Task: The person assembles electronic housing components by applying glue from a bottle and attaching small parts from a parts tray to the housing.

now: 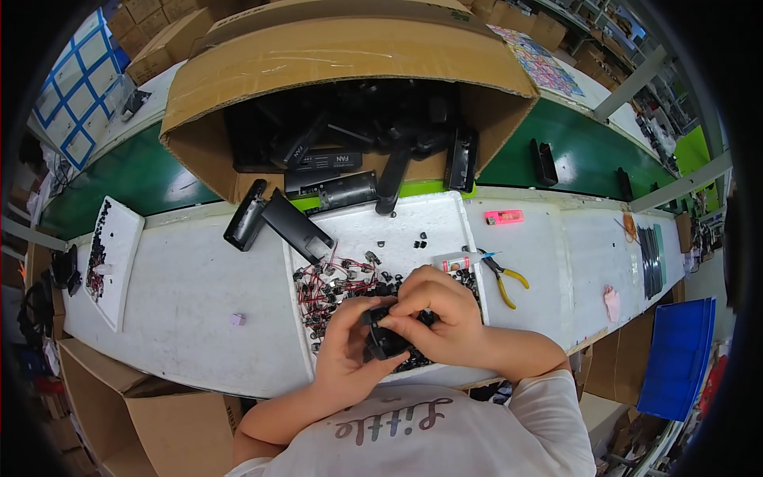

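You hold a small black plastic part [385,338] in both hands, close to your body at the near edge of the white surface [191,310]. Your left hand [347,354] has a closed grip around its left side, and your right hand [433,312] has its fingers pinched shut on the top of it, as if pressing something small in. I cannot tell what the fingertips are pushing, because they cover it. Just behind your hands is a white tray [445,219] with a heap of little parts with red wires [334,286] and some tiny black bits. It looks like this one piece is only partly put together, and many little wired parts are left in the tray. At the far side a big cardboard box [342,56] lies tipped open, full of long black housings [334,163], and two of them [274,219] lie out on the surface to the left. To the right of the tray lie pliers with yellow handles [505,278].
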A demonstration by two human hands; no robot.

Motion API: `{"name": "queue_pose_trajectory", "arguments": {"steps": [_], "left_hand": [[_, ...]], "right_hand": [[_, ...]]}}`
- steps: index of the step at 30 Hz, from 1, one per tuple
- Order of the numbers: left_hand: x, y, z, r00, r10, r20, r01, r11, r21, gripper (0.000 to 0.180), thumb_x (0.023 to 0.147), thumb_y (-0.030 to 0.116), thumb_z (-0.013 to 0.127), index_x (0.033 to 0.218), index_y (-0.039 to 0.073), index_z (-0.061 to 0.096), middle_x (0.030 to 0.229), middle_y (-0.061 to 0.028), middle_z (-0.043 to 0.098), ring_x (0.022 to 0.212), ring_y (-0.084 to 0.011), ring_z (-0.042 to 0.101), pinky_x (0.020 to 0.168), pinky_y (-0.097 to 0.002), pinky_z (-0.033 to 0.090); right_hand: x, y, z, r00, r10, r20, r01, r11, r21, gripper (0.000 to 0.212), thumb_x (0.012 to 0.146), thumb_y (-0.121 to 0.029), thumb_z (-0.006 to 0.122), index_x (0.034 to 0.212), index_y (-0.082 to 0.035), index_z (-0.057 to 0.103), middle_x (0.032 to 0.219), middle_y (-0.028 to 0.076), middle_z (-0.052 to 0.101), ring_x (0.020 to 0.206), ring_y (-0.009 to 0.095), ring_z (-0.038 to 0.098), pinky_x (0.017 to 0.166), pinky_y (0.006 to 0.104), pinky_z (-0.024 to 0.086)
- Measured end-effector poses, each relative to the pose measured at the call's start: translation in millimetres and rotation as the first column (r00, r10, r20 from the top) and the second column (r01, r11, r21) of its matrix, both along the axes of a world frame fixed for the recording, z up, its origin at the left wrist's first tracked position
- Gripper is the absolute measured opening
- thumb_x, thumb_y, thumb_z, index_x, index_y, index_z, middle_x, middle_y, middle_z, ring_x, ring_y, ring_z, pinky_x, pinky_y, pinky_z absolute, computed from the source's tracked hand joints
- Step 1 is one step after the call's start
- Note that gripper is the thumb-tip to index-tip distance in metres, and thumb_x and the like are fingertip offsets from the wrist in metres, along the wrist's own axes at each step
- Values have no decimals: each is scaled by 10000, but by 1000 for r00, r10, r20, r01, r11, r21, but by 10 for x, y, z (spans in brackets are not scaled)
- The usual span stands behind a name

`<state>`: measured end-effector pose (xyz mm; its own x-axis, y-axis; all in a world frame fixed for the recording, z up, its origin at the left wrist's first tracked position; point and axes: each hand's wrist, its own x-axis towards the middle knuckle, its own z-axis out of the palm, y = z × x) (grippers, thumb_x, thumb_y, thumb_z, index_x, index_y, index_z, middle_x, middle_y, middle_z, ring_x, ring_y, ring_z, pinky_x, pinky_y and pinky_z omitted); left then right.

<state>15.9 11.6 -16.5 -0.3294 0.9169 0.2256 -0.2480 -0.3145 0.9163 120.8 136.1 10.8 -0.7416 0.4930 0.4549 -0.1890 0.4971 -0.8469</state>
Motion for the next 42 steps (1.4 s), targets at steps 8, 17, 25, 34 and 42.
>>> {"name": "queue_pose_trajectory", "arguments": {"steps": [8,17,25,34,42], "left_hand": [[-42,-10,43,992,17,-122,-20,999,-30,638,689,-73,683,1237,20,369,1183,-139,403,1057,-214,486,893,-315,412],[-115,21,101,906,-16,-423,-66,981,-180,615,753,-19,650,1301,23,374,1017,-64,518,977,-141,496,838,-263,408],[-194,-20,101,871,20,491,170,925,-339,417,858,32,533,1259,8,421,1085,-54,554,956,-116,532,854,-269,424],[-214,-15,146,717,16,697,326,876,-356,361,878,125,514,1215,5,466,1033,-53,591,926,-126,563,810,-279,447],[-171,-19,306,801,-10,599,305,867,-394,489,844,309,558,1193,-18,460,1053,-107,585,952,-183,579,833,-304,463]], "right_hand": [[9,7,6,999,40,-5,-40,999,4,192,698,11,713,814,-39,569,771,84,532,639,164,528,567,251,423],[38,153,149,972,31,234,28,969,-244,139,723,20,671,774,-27,550,716,36,544,610,80,508,560,221,428],[370,668,273,610,-469,638,74,836,544,205,746,-201,660,858,-34,623,647,108,592,635,245,602,584,336,465],[287,631,391,493,-447,747,-19,852,523,175,659,-168,658,787,-64,597,714,105,624,684,259,617,589,343,471],[243,252,435,994,87,64,-80,991,-103,197,680,-49,729,829,-23,603,758,85,628,647,188,620,586,248,468]]}}
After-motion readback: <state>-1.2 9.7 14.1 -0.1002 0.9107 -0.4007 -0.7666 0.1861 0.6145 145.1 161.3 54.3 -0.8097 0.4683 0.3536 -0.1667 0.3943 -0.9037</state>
